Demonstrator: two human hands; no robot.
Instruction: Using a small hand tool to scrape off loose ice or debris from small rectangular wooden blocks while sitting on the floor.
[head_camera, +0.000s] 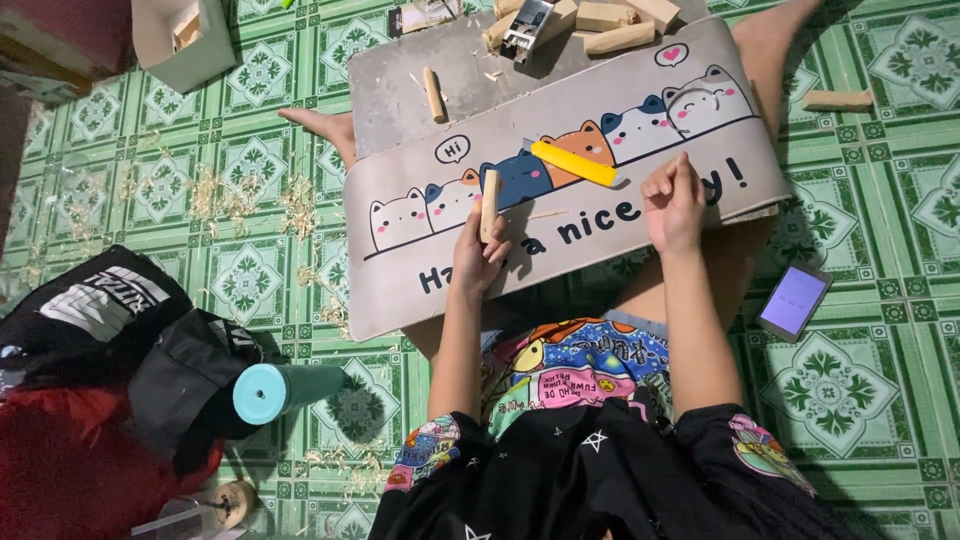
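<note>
Head view: a short pale wooden stick (489, 204) is gripped upright in the left hand (478, 258), its lower end rested on the cat-printed mat (400, 290) that covers the surface on the person's lap. The right hand (673, 205) is clenched into a fist on the mat, and whether anything small is pinched inside cannot be told. A yellow utility knife (573, 163) lies between the hands, just beyond them. The stick could slip sideways, since only its lower part is gripped. The mat could slide off, being draped loosely. The stick looks smooth, light tan and roughly squared. A phone (793, 301) rests on the tiled floor (860, 380) nearby.
</note>
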